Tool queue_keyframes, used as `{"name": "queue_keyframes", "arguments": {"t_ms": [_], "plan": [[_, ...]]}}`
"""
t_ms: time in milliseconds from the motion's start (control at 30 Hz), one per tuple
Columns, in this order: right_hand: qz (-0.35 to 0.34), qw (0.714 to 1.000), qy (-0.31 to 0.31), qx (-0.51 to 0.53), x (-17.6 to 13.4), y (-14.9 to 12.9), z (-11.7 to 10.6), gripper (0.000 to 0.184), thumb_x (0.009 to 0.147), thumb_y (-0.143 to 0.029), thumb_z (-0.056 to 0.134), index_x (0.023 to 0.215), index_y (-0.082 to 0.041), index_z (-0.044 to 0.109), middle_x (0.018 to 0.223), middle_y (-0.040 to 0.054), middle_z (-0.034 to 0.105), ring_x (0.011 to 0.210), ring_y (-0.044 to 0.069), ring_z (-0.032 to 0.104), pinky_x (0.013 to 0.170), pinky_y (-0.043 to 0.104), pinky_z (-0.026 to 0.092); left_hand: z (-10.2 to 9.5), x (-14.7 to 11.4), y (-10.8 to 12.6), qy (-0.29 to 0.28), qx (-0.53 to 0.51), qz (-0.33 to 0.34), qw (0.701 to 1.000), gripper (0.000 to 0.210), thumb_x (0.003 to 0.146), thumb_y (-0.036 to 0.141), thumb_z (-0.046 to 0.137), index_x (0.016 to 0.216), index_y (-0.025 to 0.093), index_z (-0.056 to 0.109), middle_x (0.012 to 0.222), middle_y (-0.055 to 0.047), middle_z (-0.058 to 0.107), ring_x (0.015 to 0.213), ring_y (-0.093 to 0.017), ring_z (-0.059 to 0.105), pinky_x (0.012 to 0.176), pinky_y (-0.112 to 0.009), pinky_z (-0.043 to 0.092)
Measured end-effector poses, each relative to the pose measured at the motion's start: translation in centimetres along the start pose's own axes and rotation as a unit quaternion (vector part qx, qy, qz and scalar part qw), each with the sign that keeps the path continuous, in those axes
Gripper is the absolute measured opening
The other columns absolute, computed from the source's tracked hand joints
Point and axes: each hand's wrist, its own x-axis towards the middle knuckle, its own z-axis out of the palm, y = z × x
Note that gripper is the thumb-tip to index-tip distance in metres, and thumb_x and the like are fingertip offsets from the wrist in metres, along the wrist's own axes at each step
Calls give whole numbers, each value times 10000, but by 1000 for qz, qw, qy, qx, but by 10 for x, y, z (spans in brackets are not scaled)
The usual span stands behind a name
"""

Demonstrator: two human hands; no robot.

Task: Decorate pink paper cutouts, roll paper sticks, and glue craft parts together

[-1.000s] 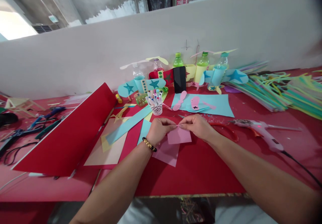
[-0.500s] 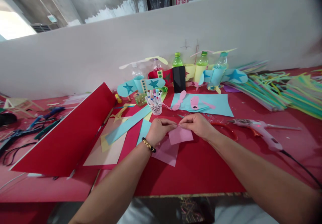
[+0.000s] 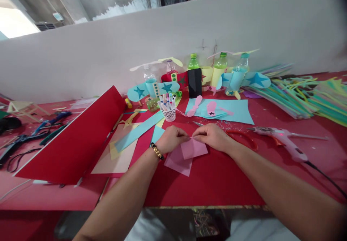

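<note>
Fingers [image 3: 200,137] on pink paper [image 3: 193,150]; edge half-hidden

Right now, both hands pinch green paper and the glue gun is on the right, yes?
The paper isn't green but pink, the head view shows. The left hand and right hand pinch it, and the glue gun is on the right.

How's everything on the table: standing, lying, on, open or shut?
Pink paper: pinched at one edge
Left hand: pinching it
Right hand: pinching it
Marker cup: upright, holding markers
Black phone: standing, front dark
Glue gun: lying down, red light on
Lime-capped bottle: standing, cap on
Red scissors: partly hidden; open or shut, unclear
</note>
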Motion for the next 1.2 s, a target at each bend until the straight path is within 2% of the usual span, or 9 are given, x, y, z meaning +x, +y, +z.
{"name": "queue_keyframes", "arguments": {"t_ms": [133, 267, 400, 633, 967, 1200], "plan": [[-23, 996, -18, -83, -3, -3, -3, 225, 808, -285, 550, 896, -231, 750, 902, 33, 747, 826, 212, 666, 720, 279, 456, 1, 1, -3, -3, 6, -4, 1000, 223, 745, 342, 602, 684, 168, 728, 583, 6, 626, 509, -97, 446, 506, -209, 337], [-29, 992, -39, -119, -6, -9, -5, 232, 821, -267, 529, 875, -218, 750, 856, 46, 744, 766, 207, 654, 665, 278, 434, -2, 2, -3, -26, 12, 7, 1000, 199, 752, 311, 592, 719, 181, 738, 649, -1, 669, 549, -106, 492, 529, -204, 356], [-27, 993, -50, -103, -6, -12, -6, 211, 790, -226, 538, 812, -220, 748, 792, 24, 737, 731, 188, 645, 647, 263, 421, -5, 0, -1, -44, -1, 1, 999, 165, 715, 265, 621, 773, 197, 760, 684, -6, 703, 574, -123, 537, 553, -214, 384], [-15, 997, -56, -47, -5, -4, -3, 165, 725, -221, 587, 770, -224, 746, 760, 9, 730, 723, 185, 642, 631, 254, 426, -6, -2, 1, -39, -5, -33, 999, 171, 665, 258, 668, 786, 194, 771, 719, -24, 726, 635, -154, 598, 583, -227, 417], [11, 998, -55, -32, -4, -4, -3, 137, 686, -238, 628, 739, -208, 751, 714, 14, 726, 679, 181, 637, 605, 257, 426, -4, -1, -1, -42, 2, -56, 998, 157, 637, 260, 699, 758, 186, 765, 653, -17, 701, 559, -125, 547, 539, -224, 384], [27, 998, -35, -38, -3, -7, -3, 119, 670, -207, 639, 705, -207, 753, 693, 16, 728, 666, 185, 643, 613, 269, 429, 2, 0, -1, -24, 42, -19, 999, 169, 681, 286, 681, 796, 200, 769, 653, -10, 697, 582, -125, 548, 550, -216, 366]]}}
